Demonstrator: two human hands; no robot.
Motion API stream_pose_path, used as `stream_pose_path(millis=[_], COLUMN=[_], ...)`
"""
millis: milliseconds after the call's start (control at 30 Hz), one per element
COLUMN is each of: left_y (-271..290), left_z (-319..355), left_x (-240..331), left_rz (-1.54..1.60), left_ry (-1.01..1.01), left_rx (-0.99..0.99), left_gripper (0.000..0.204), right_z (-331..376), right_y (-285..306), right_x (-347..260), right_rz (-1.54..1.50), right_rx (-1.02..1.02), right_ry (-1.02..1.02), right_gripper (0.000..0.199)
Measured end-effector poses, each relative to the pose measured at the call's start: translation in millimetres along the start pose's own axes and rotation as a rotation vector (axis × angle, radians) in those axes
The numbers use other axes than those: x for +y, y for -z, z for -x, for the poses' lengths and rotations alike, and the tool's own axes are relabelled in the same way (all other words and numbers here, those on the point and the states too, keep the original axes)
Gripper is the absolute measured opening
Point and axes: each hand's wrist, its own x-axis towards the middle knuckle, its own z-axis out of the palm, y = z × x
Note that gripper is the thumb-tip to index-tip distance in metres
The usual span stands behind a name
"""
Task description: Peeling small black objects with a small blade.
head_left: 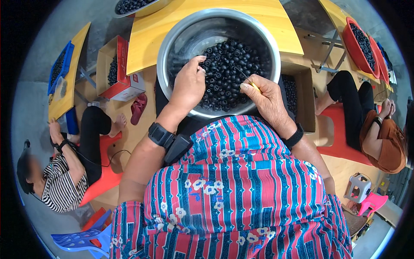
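A large steel bowl lies below me, holding a heap of small black ring-like pieces with round openings. Over the left part of the heap is my left hand, its thumb and fingers drawn together. What sits between those fingertips, if anything, is too small to make out. On the bowl's right side my right hand is closed round the yellow handle of a thin pointed pick. The pick's dark tip slants up and left over the black pieces.
A yellow table stands beyond the bowl. Cardboard boxes with black pieces flank me, one red-sided box left, one brown box right. A dark red slipper lies on the floor. Seated people are on both sides.
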Motion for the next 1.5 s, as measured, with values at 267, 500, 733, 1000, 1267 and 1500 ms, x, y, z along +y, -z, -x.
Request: stream_pose_path(millis=[267, 500, 733, 1000, 1267, 1500], left_y=[-1.4, -0.3, -2.9, 1.6, -5.2, -13.2], left_z=[2.5, 4.1, 5.8, 10.2, 31.6, 34.2], left_x=[5.2, 7.4, 4.0, 13.7, 18.9, 12.0], left_rz=[-0.508, -0.532, -0.486, -0.098, 0.931, 1.118], left_ry=[-0.026, -0.07, -0.163, -0.042, 0.339, 0.454], left_rx=[-0.189, -0.215, -0.15, -0.217, -0.556, -0.641], left_gripper=[0.027, 0.03, 0.028, 0.027, 0.028, 0.023], right_z=[0.5, -0.2, 0.6, 1.2, 1.5, 2.2], right_y=[0.2, -1.1, -0.3, 1.0, -4.3, -1.7], right_x=[0.8, 3.8, 0.9, -4.6, -7.2, -3.5], right_rz=[0.0, 0.016, 0.027, 0.017, -0.151, -0.08], right_rx=[0.01, 0.011, 0.007, 0.012, -0.116, -0.116], right_ry=[0.013, 0.029, 0.025, 0.016, 0.113, 0.127], right_gripper=[0.026, 0.026, 0.027, 0.017, 0.026, 0.024])
